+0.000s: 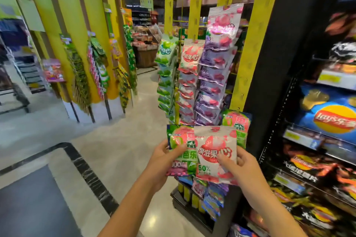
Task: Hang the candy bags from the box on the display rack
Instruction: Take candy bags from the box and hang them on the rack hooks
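White-pink candy bag (215,152): pinched at its right edge by the right grip (242,165), thumb on the front.
Green candy bag (177,138): held in the left grip (163,159), thumb on front; its right side lies behind the white-pink one.
Display rack (195,9): just behind both bags, yellow strips with hung bags.

Candy bags (215,152) in front of the display rack (248,63), chip shelves (300,136) right of it

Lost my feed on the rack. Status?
Left hand grips green bag. Right hand pinches white bag, overlapping it. Neither hung yet; both low before display rack. Nothing blocking.
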